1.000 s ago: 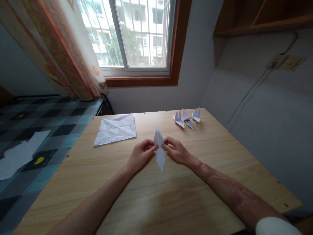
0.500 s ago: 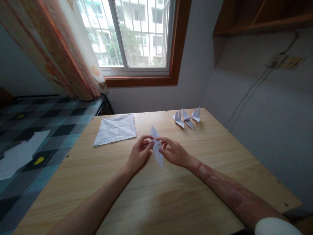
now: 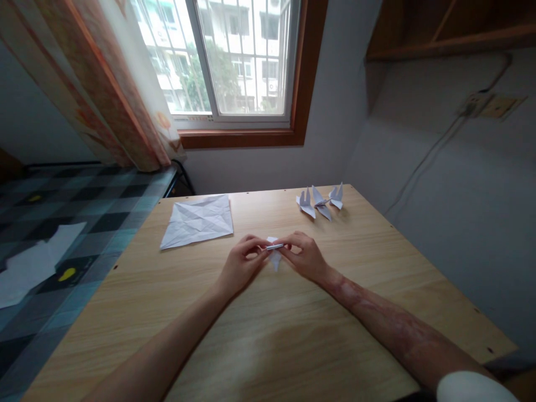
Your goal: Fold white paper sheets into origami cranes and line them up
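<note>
A small piece of folded white paper (image 3: pixel 274 260) is held between my two hands over the middle of the wooden table. My left hand (image 3: pixel 246 260) pinches its left side between thumb and fingers. On the opposite side, my right hand (image 3: pixel 305 257) pinches it the same way. A narrow folded edge faces me between the fingertips, and a pointed flap hangs below it. The fingers cover part of the paper.
A creased white sheet (image 3: pixel 200 221) lies at the table's back left. Three folded paper cranes (image 3: pixel 321 204) stand at the back right of the wooden table (image 3: pixel 268 340). More white paper (image 3: pixel 37 262) rests on the checked bed (image 3: pixel 100 218) to the left.
The folded paper has turned from a long diamond facing me to a narrow edge with a short flap below. Both hands have closed in on its sides.
</note>
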The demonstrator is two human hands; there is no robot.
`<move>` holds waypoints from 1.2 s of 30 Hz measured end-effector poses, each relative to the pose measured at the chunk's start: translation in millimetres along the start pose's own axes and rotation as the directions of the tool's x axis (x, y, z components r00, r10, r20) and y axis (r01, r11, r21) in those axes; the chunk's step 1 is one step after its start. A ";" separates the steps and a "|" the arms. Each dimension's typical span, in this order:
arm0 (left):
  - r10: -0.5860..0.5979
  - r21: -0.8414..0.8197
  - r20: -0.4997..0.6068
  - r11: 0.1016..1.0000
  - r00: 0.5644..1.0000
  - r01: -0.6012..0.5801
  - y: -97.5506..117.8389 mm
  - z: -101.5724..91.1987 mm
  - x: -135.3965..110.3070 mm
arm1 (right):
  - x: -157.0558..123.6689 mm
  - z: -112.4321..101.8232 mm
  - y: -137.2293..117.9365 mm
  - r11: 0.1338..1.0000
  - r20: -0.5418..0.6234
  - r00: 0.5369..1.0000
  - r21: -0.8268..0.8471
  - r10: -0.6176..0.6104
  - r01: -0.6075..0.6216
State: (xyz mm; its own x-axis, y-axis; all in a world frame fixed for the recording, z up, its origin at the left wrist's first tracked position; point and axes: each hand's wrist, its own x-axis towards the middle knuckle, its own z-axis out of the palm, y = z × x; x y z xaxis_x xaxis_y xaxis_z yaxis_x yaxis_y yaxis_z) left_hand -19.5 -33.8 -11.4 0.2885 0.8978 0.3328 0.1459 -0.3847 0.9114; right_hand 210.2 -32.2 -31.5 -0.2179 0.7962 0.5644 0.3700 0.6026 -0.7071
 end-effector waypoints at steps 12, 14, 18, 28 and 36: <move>-0.043 -0.038 -0.077 0.998 0.996 0.040 -7.9 0.9 1.5 | -0.8 5.0 0.2 0.959 0.170 0.972 0.207 0.159 -0.193; -0.071 -0.098 -0.080 0.993 0.994 0.063 -9.1 1.0 2.2 | -2.2 7.5 2.8 0.910 0.225 0.949 0.302 0.221 -0.283; -0.146 -0.157 -0.042 0.978 0.988 0.138 -9.8 1.0 2.7 | -2.6 7.8 3.1 0.871 0.229 0.938 0.363 0.261 -0.331; -0.137 -0.071 -0.017 0.988 0.990 0.136 -3.7 -1.2 3.6 | -1.0 2.2 -1.6 0.959 0.144 0.976 0.210 0.161 -0.189; -0.132 -0.066 -0.004 0.989 0.991 0.131 -4.6 -0.4 3.4 | 0.3 2.9 -2.5 0.966 0.124 0.990 0.237 0.074 -0.102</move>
State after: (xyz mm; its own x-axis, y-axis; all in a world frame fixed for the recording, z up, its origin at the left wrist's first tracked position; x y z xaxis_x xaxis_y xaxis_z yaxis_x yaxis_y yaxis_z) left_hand -19.6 -29.0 -14.4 0.2630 0.9415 0.2108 0.1198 -0.2487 0.9611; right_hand 206.5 -33.3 -30.8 -0.2999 0.8393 0.4535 0.1661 0.5141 -0.8415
